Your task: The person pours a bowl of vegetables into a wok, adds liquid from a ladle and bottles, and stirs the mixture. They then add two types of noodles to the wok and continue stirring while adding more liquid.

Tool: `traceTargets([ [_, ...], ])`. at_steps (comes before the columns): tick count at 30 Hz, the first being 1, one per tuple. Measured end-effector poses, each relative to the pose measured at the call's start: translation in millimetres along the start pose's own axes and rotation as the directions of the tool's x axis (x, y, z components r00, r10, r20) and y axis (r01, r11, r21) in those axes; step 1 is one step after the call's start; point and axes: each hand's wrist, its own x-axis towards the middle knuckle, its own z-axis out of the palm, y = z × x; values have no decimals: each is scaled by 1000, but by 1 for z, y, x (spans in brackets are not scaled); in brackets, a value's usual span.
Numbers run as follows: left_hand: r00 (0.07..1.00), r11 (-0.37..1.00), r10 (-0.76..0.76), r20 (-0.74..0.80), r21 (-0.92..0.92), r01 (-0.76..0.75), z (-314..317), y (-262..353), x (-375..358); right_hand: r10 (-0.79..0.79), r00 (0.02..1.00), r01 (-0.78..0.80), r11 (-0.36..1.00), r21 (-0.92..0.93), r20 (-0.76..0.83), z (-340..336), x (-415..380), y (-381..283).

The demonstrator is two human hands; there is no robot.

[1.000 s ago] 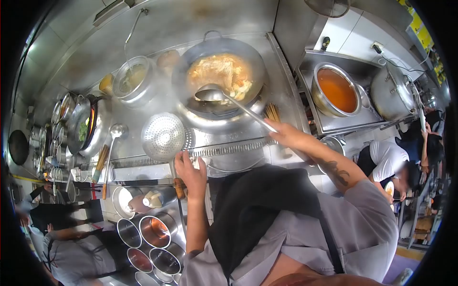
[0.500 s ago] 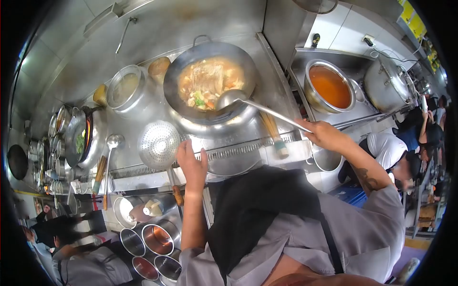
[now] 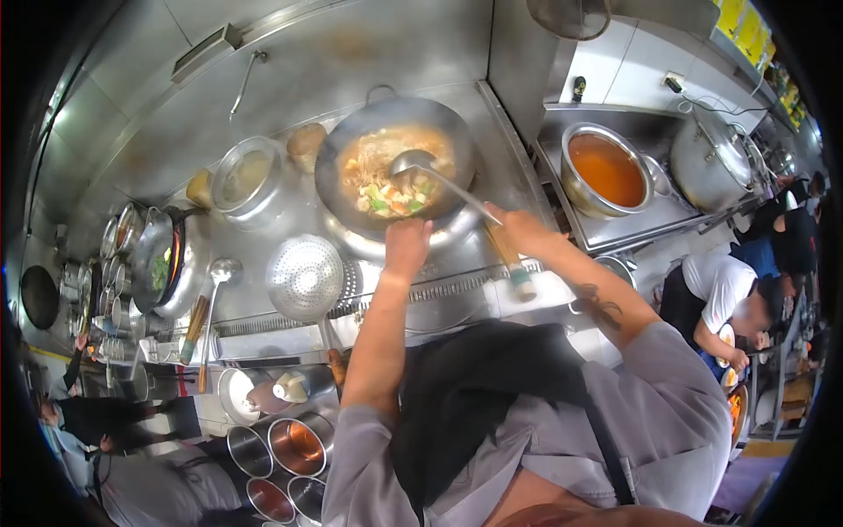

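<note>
A dark wok point(image 3: 338, 167) holds steaming broth with noodle-like strands, pale chunks and green pieces point(image 3: 386, 202). My right hand point(image 3: 518, 233) is closed round the handle of a steel ladle point(image 3: 413, 163), whose bowl rests over the food. At the wok's near rim my left hand point(image 3: 408, 246) is closed; the rim or handle it grips is hidden behind the fingers. Left of that hand, a perforated strainer point(image 3: 304, 277) with a wooden handle lies on the steel stove top. A bamboo brush point(image 3: 520, 279) lies below my right hand.
A pot of orange liquid point(image 3: 606, 169) and a lidded pot point(image 3: 709, 158) stand at right. Behind the strainer is a steel pot point(image 3: 246, 176). Another wok point(image 3: 151, 255) and ladle point(image 3: 226, 269) are at left, metal containers point(image 3: 297, 446) below. Co-workers point(image 3: 716, 285) stand at right and lower left.
My left hand has moved from beside the strainer to the wok's near rim and closed. My right hand has moved left, carrying the ladle bowl further into the wok.
</note>
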Motion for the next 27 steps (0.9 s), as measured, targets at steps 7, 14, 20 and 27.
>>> traceTargets([
  [7,997,996,76,-5,39,-75,0,4,7,-11,1000,11,1000,-10,18,6,30,-4],
  [14,1000,1000,-13,1,18,13,-1,3,6,-47,992,43,998,-35,-118,10,69,-17],
  [20,999,999,25,-24,-27,-25,4,-8,-3,-42,999,43,994,-102,17,-19,44,-31],
  [27,998,1000,-17,67,13,17,6,-5,-1,-30,999,31,999,17,-32,8,57,-22],
])
